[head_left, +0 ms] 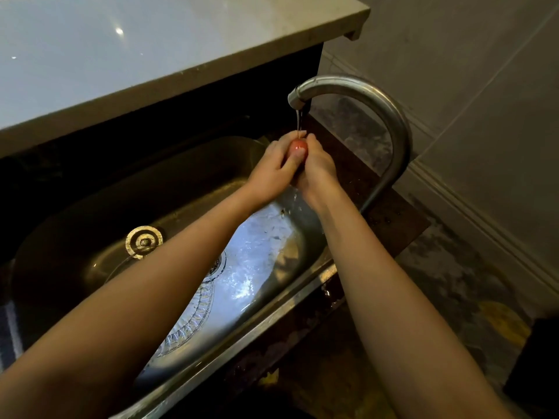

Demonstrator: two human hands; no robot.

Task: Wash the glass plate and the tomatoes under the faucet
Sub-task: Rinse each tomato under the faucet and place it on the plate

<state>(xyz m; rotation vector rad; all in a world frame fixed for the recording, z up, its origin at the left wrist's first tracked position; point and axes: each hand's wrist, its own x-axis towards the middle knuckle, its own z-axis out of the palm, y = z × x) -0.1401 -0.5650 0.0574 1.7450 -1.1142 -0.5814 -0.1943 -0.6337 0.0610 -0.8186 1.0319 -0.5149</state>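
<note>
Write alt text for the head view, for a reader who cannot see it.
The left hand and right hand hold a red tomato under the thin stream from the faucet. Below, a patterned glass plate lies in the steel sink.

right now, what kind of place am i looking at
Probably a home kitchen: a steel sink with a curved faucet running, a pale countertop beside it, a tomato held under the stream, a glass plate in the basin.

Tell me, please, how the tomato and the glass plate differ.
The tomato sits between the left hand and right hand under the faucet stream; the glass plate lies in the sink. The tomato is small and red; the glass plate is wide, clear, patterned.
</note>
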